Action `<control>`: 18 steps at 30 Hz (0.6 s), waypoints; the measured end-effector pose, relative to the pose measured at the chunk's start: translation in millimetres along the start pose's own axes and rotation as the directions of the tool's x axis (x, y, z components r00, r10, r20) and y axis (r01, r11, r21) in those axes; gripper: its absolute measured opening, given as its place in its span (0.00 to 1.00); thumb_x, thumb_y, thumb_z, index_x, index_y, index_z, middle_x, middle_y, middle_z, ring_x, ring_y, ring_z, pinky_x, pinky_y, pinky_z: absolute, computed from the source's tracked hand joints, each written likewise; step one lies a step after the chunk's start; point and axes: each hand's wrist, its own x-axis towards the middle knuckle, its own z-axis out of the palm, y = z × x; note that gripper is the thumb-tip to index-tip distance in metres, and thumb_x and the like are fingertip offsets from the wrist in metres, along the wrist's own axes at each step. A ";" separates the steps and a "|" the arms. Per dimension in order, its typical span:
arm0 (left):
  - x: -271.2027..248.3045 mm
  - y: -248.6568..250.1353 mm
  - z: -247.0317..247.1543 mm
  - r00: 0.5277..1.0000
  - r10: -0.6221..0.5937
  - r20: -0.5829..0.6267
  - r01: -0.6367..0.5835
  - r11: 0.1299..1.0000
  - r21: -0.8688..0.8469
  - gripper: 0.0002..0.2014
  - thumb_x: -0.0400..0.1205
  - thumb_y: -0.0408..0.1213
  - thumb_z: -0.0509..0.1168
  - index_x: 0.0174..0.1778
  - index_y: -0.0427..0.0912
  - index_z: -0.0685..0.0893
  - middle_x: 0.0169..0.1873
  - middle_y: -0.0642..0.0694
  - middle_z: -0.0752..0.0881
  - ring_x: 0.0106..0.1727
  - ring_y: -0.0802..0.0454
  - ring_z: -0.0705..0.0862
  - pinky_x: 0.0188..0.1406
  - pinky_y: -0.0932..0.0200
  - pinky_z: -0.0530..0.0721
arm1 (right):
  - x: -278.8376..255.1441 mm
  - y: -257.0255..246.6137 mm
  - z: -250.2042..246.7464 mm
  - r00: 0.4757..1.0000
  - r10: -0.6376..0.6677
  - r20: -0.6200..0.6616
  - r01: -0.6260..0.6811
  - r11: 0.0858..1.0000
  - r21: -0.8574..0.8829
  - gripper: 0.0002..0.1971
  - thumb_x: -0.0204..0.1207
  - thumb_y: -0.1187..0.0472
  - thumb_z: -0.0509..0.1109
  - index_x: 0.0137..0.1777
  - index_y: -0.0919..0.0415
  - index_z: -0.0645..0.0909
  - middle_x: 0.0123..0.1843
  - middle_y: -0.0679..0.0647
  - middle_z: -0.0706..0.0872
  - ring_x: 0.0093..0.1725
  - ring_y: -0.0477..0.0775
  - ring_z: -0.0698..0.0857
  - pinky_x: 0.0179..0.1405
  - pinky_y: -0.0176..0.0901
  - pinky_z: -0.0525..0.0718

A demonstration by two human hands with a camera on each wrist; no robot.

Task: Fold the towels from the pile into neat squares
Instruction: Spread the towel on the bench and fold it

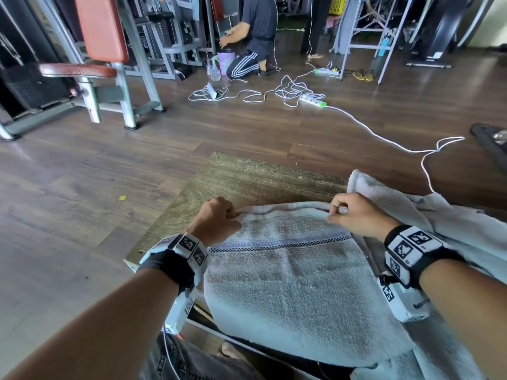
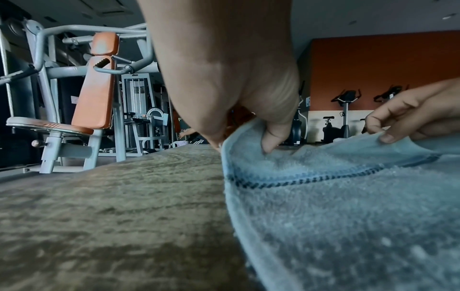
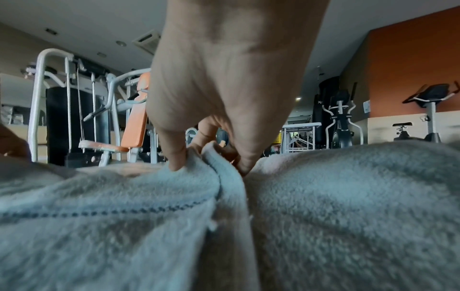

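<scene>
A pale grey towel (image 1: pixel 288 283) with a blue checked stripe lies folded over on a worn wooden table (image 1: pixel 247 176). My left hand (image 1: pixel 219 219) pinches its far left corner, thumb on top of the hem (image 2: pixel 248 141). My right hand (image 1: pixel 354 212) pinches the far right corner, the hem bunched between thumb and fingers (image 3: pixel 219 163). Both held corners sit just above the table top. Right of the towel (image 3: pixel 112 216) lies a heap of further pale towels (image 1: pixel 439 220), also seen in the right wrist view (image 3: pixel 348 196).
The table's left part (image 2: pixel 99 216) is bare wood. Beyond it are wooden floor, white cables with a power strip (image 1: pixel 312 100), a weight machine with orange pads (image 1: pixel 101 50), and a person kneeling (image 1: pixel 252 37) at the back.
</scene>
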 end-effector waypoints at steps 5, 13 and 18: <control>-4.2 12.8 -19.3 0.998 -0.021 0.062 0.024 0.998 -0.054 0.04 0.74 0.31 0.74 0.38 0.37 0.85 0.29 0.49 0.83 0.25 0.58 0.78 0.14 0.73 0.69 | -20.8 -8.7 -23.6 0.988 -0.041 -0.147 0.068 0.981 0.180 0.05 0.74 0.65 0.79 0.40 0.61 0.86 0.36 0.48 0.86 0.37 0.46 0.83 0.40 0.37 0.76; -40.1 52.4 -81.5 0.999 0.006 0.048 -0.007 1.000 0.018 0.08 0.73 0.37 0.76 0.30 0.45 0.86 0.29 0.49 0.84 0.30 0.57 0.78 0.25 0.65 0.75 | -76.2 -24.2 -73.9 0.958 -0.055 -0.282 0.145 0.940 0.309 0.04 0.71 0.72 0.81 0.40 0.66 0.88 0.38 0.50 0.91 0.36 0.40 0.86 0.42 0.30 0.81; -68.6 54.6 -84.0 0.998 -0.018 0.061 0.017 1.000 0.020 0.06 0.74 0.34 0.76 0.38 0.34 0.89 0.31 0.46 0.85 0.30 0.56 0.78 0.25 0.69 0.77 | -101.4 -19.6 -69.1 0.973 -0.146 -0.179 0.167 0.980 0.108 0.13 0.71 0.70 0.82 0.33 0.54 0.84 0.33 0.47 0.88 0.35 0.49 0.84 0.41 0.46 0.79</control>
